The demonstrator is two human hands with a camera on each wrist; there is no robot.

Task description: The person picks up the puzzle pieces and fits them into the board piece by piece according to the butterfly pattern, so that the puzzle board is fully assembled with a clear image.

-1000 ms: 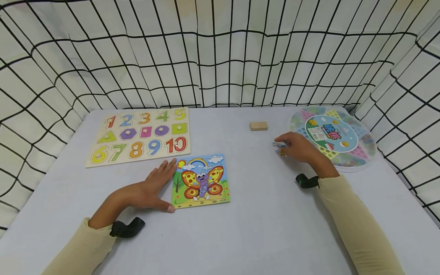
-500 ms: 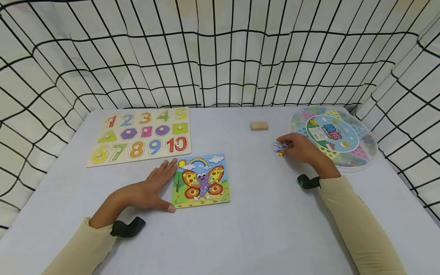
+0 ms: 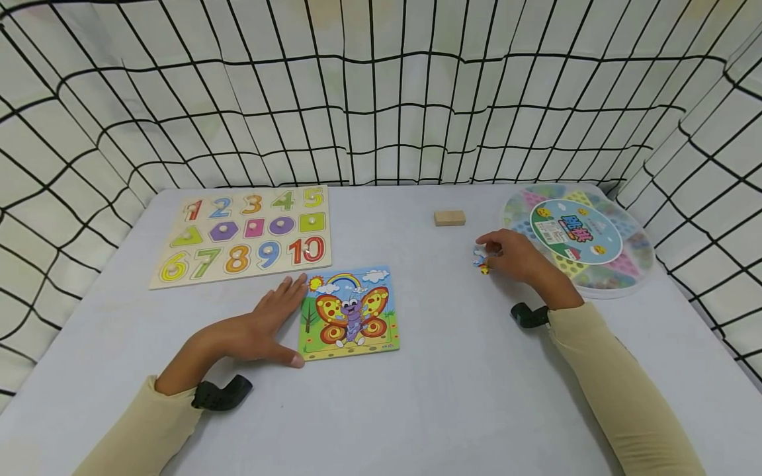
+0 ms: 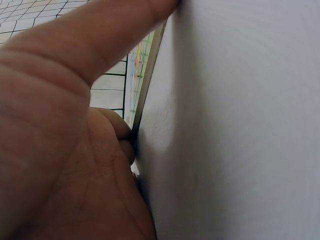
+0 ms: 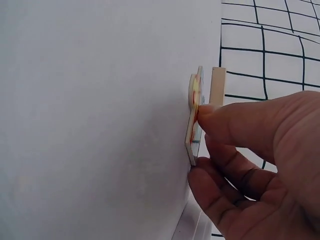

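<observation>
My left hand [image 3: 262, 330] lies with fingers spread against the left edge of a square butterfly puzzle [image 3: 350, 314]; fingertips and thumb touch that edge. In the left wrist view, the puzzle's thin side shows past the thumb [image 4: 100, 35]. To the right, my right hand [image 3: 514, 256] holds a small jigsaw piece [image 3: 479, 260], blue and white with some yellow and red, low over the white table. The right wrist view shows the thumb on the face of the piece [image 5: 194, 125] and curled fingers at its edge; part of it is hidden behind the thumb.
A number-and-shape peg board [image 3: 241, 238] lies at the back left. A small wooden block [image 3: 449, 218] rests beyond my right hand, and a round clear-covered game board [image 3: 631, 231] sits at the back right. Black-lined netting [image 3: 387, 125] borders the table [image 3: 417, 416].
In my right fingers the jigsaw piece has turned slightly, and the fingers have shifted a little around it. My left hand and the butterfly puzzle stay in place.
</observation>
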